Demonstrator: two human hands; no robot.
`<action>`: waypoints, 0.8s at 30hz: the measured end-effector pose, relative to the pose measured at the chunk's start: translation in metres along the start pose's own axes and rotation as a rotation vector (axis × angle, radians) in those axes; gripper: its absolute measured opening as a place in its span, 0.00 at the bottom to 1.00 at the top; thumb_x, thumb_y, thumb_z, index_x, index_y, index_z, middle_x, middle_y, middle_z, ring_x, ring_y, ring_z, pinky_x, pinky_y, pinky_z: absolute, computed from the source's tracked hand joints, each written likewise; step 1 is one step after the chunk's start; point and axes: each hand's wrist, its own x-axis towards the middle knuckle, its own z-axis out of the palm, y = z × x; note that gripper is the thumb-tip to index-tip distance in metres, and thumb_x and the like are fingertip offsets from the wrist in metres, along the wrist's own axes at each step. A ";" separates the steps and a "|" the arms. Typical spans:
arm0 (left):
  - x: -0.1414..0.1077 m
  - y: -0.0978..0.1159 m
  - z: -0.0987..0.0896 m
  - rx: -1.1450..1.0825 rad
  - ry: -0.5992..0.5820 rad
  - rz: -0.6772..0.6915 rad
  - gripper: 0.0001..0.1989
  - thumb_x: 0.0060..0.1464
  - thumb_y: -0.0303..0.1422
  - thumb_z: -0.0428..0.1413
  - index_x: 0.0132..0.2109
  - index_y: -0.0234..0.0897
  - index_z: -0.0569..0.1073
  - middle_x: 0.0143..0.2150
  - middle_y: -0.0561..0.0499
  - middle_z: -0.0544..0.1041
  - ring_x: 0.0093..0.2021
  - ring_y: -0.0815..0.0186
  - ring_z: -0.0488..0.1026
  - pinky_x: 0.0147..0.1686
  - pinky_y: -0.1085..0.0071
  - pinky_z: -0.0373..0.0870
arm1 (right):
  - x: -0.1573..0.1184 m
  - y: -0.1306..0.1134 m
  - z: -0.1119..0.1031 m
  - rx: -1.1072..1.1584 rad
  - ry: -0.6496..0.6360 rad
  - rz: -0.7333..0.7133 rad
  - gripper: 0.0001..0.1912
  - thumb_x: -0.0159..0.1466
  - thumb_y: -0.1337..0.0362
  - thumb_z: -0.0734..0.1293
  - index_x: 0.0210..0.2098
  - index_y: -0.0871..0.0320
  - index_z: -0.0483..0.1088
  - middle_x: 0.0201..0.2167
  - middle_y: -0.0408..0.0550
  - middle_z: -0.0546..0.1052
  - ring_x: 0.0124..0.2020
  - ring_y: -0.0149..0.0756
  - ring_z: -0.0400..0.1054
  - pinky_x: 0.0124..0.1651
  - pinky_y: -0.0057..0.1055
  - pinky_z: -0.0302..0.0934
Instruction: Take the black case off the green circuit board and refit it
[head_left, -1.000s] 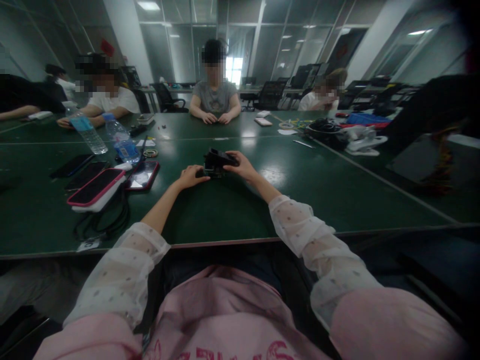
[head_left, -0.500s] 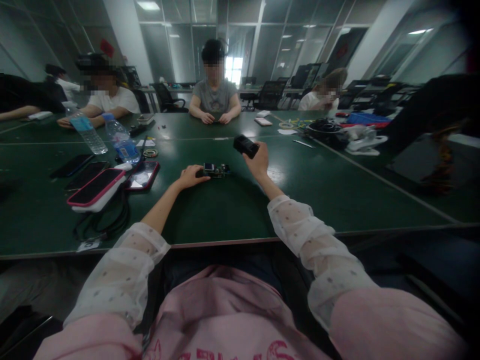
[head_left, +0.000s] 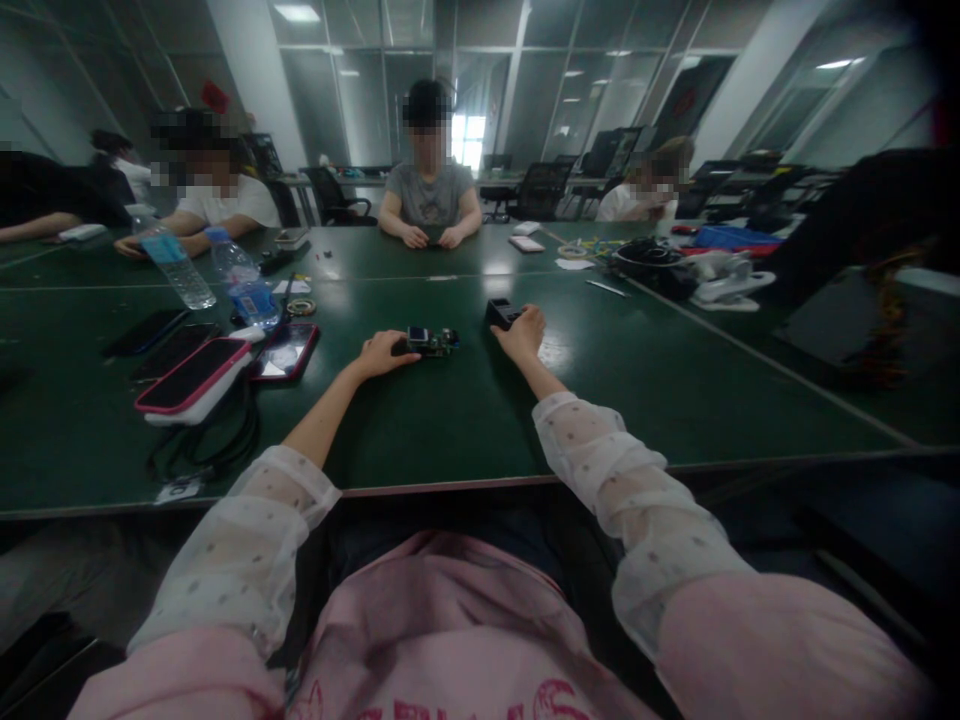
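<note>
On the green table (head_left: 450, 420), my left hand (head_left: 384, 354) holds the left end of a small circuit board (head_left: 435, 343) with a little screen on it. To the right of the board, my right hand (head_left: 523, 335) has its fingers around a black box-shaped case (head_left: 502, 311), low at the tabletop. A gap separates the case from the board. Whether the case rests fully on the table cannot be made out.
At the left are two water bottles (head_left: 246, 285), a pink-edged phone (head_left: 193, 376), another phone (head_left: 286, 352) and black cables (head_left: 225, 440). A pen (head_left: 607, 288) and a cable pile (head_left: 649, 258) lie at the right. A person (head_left: 429, 190) sits opposite.
My right hand has come down with the black case, which is now lower, slightly further right and more level. My left hand and the circuit board have stayed in place.
</note>
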 end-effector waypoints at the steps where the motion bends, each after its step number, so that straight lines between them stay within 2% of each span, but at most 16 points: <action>1: 0.000 0.000 0.000 -0.001 -0.002 0.000 0.32 0.53 0.58 0.52 0.56 0.43 0.69 0.60 0.46 0.70 0.60 0.50 0.63 0.57 0.52 0.60 | 0.000 0.000 0.001 0.005 0.010 0.001 0.36 0.52 0.59 0.74 0.53 0.64 0.55 0.54 0.65 0.63 0.59 0.57 0.57 0.59 0.55 0.54; 7: 0.000 0.000 -0.001 -0.004 -0.004 0.008 0.31 0.53 0.58 0.51 0.56 0.44 0.69 0.59 0.46 0.70 0.60 0.50 0.63 0.57 0.52 0.60 | -0.001 -0.002 0.001 0.047 0.015 -0.014 0.39 0.54 0.51 0.73 0.56 0.60 0.52 0.57 0.66 0.59 0.60 0.59 0.54 0.58 0.59 0.54; 17: -0.001 0.000 0.000 -0.012 -0.001 -0.008 0.31 0.53 0.58 0.52 0.56 0.44 0.69 0.60 0.46 0.70 0.61 0.50 0.63 0.58 0.52 0.60 | 0.001 0.001 0.004 0.047 -0.017 -0.034 0.38 0.57 0.53 0.71 0.58 0.61 0.52 0.58 0.67 0.58 0.62 0.60 0.52 0.58 0.61 0.53; 24: -0.001 0.001 -0.001 -0.017 -0.004 -0.001 0.32 0.53 0.58 0.51 0.57 0.44 0.69 0.60 0.46 0.70 0.61 0.49 0.63 0.58 0.51 0.59 | 0.001 0.000 0.002 0.012 -0.007 -0.048 0.35 0.56 0.56 0.72 0.55 0.63 0.56 0.56 0.67 0.61 0.60 0.59 0.55 0.58 0.58 0.55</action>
